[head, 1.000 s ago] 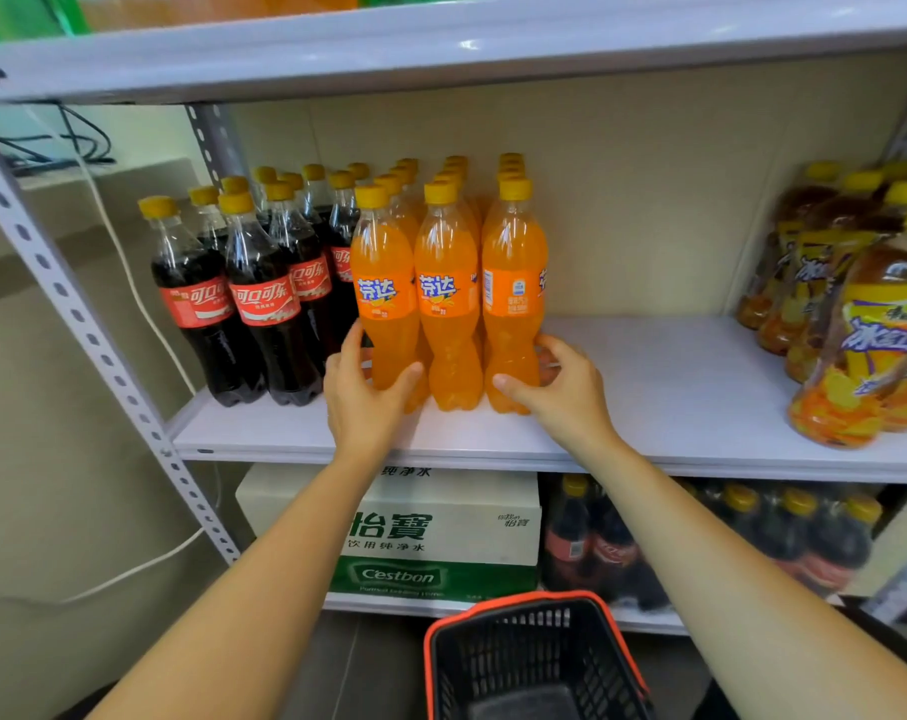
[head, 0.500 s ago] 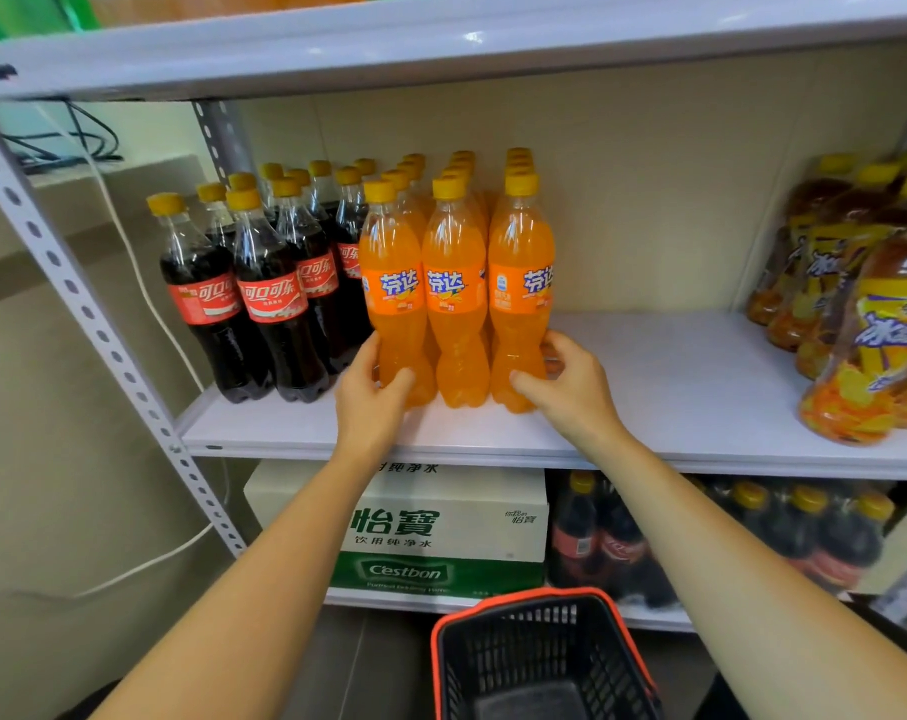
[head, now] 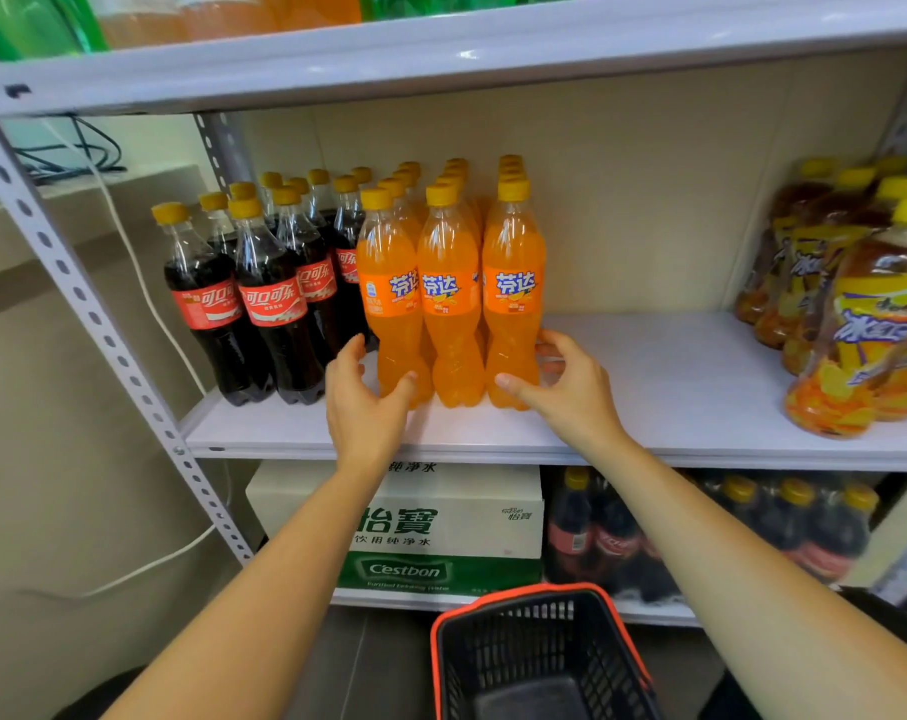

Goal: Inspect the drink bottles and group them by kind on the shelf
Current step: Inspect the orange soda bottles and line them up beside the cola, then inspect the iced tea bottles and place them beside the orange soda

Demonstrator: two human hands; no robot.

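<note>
Nearest, a black plastic shopping basket [head: 539,662] with an orange rim. Beyond it, at the white metal shelf [head: 674,407], the left hand [head: 365,402] cups the front row of yellow-capped plastic orange soda bottles [head: 451,304], fingers loosely spread, thumb touching. The right hand [head: 565,392] curls its fingers round the rightmost one. Dark plastic cola bottles [head: 269,304] (red labels) stand just left.

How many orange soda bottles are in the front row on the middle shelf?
3. The left bottle is by the left hand. The middle bottle stands beside it. The right bottle is gripped by the right hand. The rear bottles behind them are partly hidden.
</note>
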